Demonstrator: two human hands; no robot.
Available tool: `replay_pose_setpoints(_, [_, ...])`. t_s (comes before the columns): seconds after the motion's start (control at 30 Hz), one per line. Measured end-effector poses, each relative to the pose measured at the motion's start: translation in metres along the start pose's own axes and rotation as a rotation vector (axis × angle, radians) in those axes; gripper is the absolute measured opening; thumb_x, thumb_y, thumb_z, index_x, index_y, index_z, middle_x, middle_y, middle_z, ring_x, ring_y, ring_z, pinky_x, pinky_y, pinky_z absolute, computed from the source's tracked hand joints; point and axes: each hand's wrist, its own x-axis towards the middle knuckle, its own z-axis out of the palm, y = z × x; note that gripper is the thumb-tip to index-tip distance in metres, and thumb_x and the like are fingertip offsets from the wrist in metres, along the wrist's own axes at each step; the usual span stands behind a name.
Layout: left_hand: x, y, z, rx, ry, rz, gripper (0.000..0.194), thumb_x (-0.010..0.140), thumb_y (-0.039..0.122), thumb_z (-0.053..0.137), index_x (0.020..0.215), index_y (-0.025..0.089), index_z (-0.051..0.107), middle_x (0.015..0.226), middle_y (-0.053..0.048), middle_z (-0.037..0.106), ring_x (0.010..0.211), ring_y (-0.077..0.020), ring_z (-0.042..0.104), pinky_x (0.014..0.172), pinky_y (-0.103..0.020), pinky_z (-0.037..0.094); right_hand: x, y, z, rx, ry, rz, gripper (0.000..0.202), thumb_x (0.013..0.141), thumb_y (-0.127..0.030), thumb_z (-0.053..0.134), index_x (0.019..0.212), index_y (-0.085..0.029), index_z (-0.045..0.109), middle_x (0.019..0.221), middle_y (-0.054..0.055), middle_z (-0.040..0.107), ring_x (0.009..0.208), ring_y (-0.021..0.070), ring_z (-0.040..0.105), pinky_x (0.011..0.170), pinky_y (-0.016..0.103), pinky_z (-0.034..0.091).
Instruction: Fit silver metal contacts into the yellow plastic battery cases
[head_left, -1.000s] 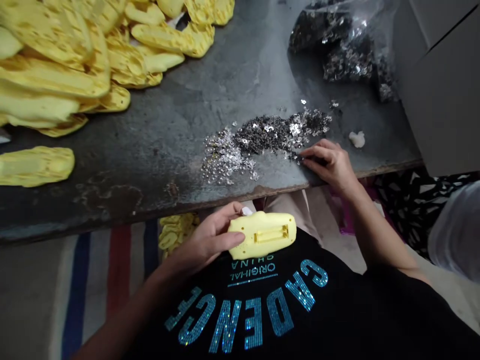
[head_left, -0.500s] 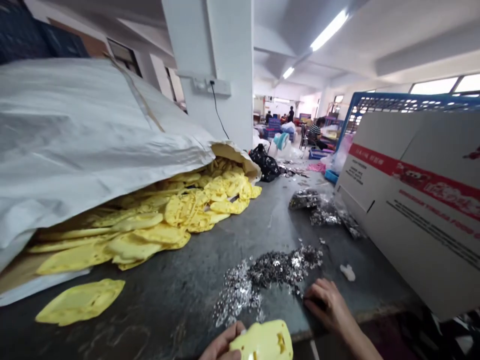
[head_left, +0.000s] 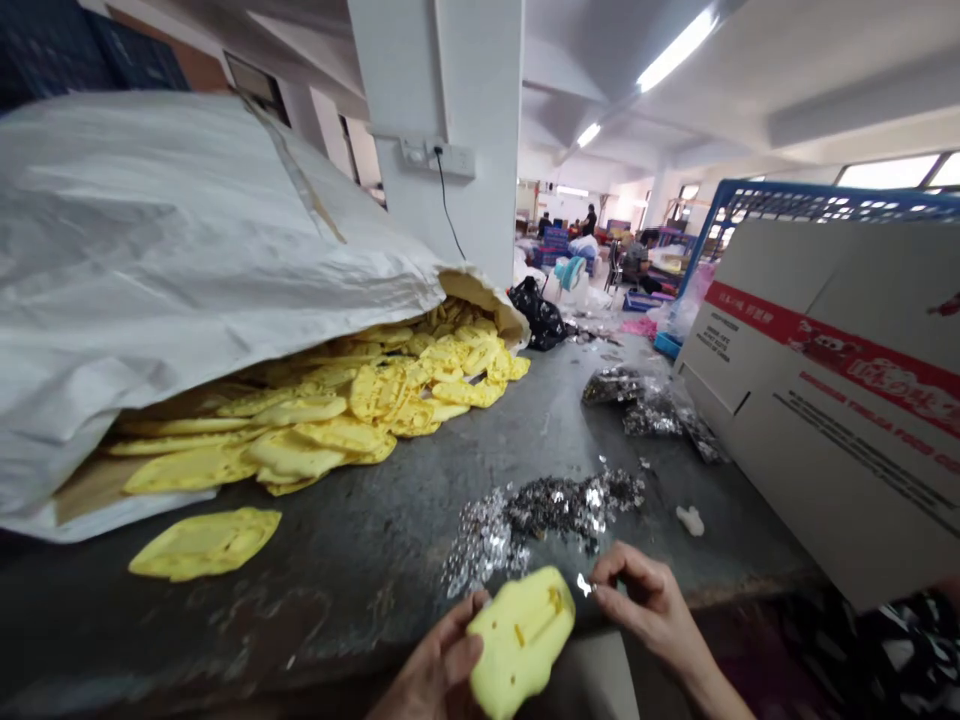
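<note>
At the table's front edge, my left hand (head_left: 442,655) grips a yellow plastic shell (head_left: 525,635) by its left side. The shell is tilted and shows small holes and slots. To its right, my right hand (head_left: 649,605) pinches a small shiny metal piece (head_left: 585,585) between thumb and forefinger. That piece is apart from the shell. Just beyond both hands lies a loose pile of small silvery metal pieces (head_left: 555,510). A single yellow shell (head_left: 206,543) rests on the table at the left.
Many yellow shells (head_left: 322,430) spill from a large white sack (head_left: 187,250) on the left. Bags of metal pieces (head_left: 645,400) lie beyond the pile. A small white lump (head_left: 690,520) sits near a large carton (head_left: 840,390) on the right. People work far back.
My right hand has lifted from beside the pile toward me, with a metal piece now showing in its fingers. My left hand has raised and tilted the yellow shell. The view has shifted slightly.
</note>
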Motion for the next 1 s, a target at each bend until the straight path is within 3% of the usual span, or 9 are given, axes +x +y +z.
replay_pose_setpoints(0.07, [-0.018, 0.006, 0.011, -0.028, 0.052, 0.072, 0.067, 0.063, 0.058, 0.110, 0.118, 0.038, 0.078, 0.127, -0.008, 0.089, 0.110, -0.0406, 0.089, 0.080, -0.050, 0.072, -0.005, -0.023, 0.003, -0.012, -0.056, -0.031, 0.033, 0.103, -0.054, 0.084, 0.088, -0.025, 0.083, 0.083, 0.004, 0.082, 0.077, 0.0219, 0.077, 0.072, 0.034, 0.060])
replay_pose_setpoints(0.17, [-0.040, 0.012, 0.027, -0.044, 0.072, 0.086, 0.076, 0.057, 0.049, 0.117, 0.116, 0.027, 0.074, 0.121, -0.009, 0.087, 0.100, -0.0282, 0.085, 0.084, -0.038, 0.072, -0.012, -0.053, 0.002, -0.003, -0.131, -0.076, 0.024, 0.106, -0.047, 0.085, 0.093, -0.027, 0.086, 0.088, 0.003, 0.084, 0.083, 0.0211, 0.079, 0.079, 0.036, 0.062])
replay_pose_setpoints(0.27, [-0.046, 0.011, 0.033, -0.121, 0.064, 0.032, 0.076, 0.051, 0.040, 0.120, 0.110, 0.025, 0.074, 0.112, -0.003, 0.085, 0.099, -0.0225, 0.081, 0.082, -0.029, 0.069, -0.015, -0.061, 0.002, 0.001, -0.146, -0.064, 0.009, 0.106, -0.036, 0.086, 0.101, -0.029, 0.086, 0.096, 0.002, 0.086, 0.090, 0.0215, 0.079, 0.085, 0.040, 0.063])
replay_pose_setpoints(0.33, [-0.048, 0.008, 0.034, -0.142, 0.021, 0.033, 0.068, 0.059, 0.038, 0.118, 0.111, 0.024, 0.075, 0.111, -0.001, 0.084, 0.099, -0.0196, 0.080, 0.085, -0.027, 0.069, -0.018, -0.062, 0.003, -0.038, -0.140, -0.066, 0.002, 0.106, -0.028, 0.086, 0.105, -0.030, 0.086, 0.099, 0.001, 0.086, 0.091, 0.0213, 0.079, 0.087, 0.041, 0.063])
replay_pose_setpoints(0.4, [-0.052, 0.006, 0.036, -0.154, -0.030, 0.046, 0.060, 0.066, 0.038, 0.116, 0.108, 0.024, 0.076, 0.106, 0.000, 0.083, 0.094, -0.0171, 0.080, 0.081, -0.024, 0.068, -0.023, -0.063, 0.005, -0.078, -0.123, -0.112, 0.010, 0.104, -0.022, 0.087, 0.108, -0.031, 0.085, 0.099, 0.000, 0.086, 0.091, 0.0209, 0.079, 0.086, 0.041, 0.063])
replay_pose_setpoints(0.57, [-0.059, 0.006, 0.043, -0.166, -0.128, 0.085, 0.046, 0.075, 0.035, 0.110, 0.107, 0.024, 0.079, 0.104, 0.001, 0.083, 0.092, -0.0158, 0.080, 0.080, -0.023, 0.069, -0.030, -0.066, 0.006, -0.190, -0.052, -0.227, 0.018, 0.101, -0.017, 0.088, 0.111, -0.031, 0.083, 0.099, -0.001, 0.086, 0.090, 0.0209, 0.078, 0.082, 0.040, 0.063])
replay_pose_setpoints(0.73, [-0.059, 0.003, 0.042, -0.158, -0.168, 0.067, 0.049, 0.071, 0.035, 0.110, 0.107, 0.025, 0.078, 0.108, -0.001, 0.084, 0.095, -0.0198, 0.082, 0.083, -0.026, 0.070, -0.032, -0.062, 0.006, -0.243, 0.035, -0.256, 0.012, 0.101, -0.022, 0.088, 0.106, -0.031, 0.082, 0.094, -0.001, 0.085, 0.081, 0.0214, 0.076, 0.074, 0.041, 0.060])
replay_pose_setpoints(1.0, [-0.061, 0.002, 0.038, -0.078, -0.225, 0.054, 0.048, 0.076, 0.035, 0.105, 0.113, 0.025, 0.077, 0.111, -0.004, 0.083, 0.095, -0.0217, 0.082, 0.083, -0.028, 0.071, -0.031, -0.061, 0.001, -0.299, -0.081, -0.304, 0.017, 0.104, -0.016, 0.084, 0.115, -0.029, 0.081, 0.099, 0.002, 0.086, 0.087, 0.0223, 0.079, 0.080, 0.042, 0.064])
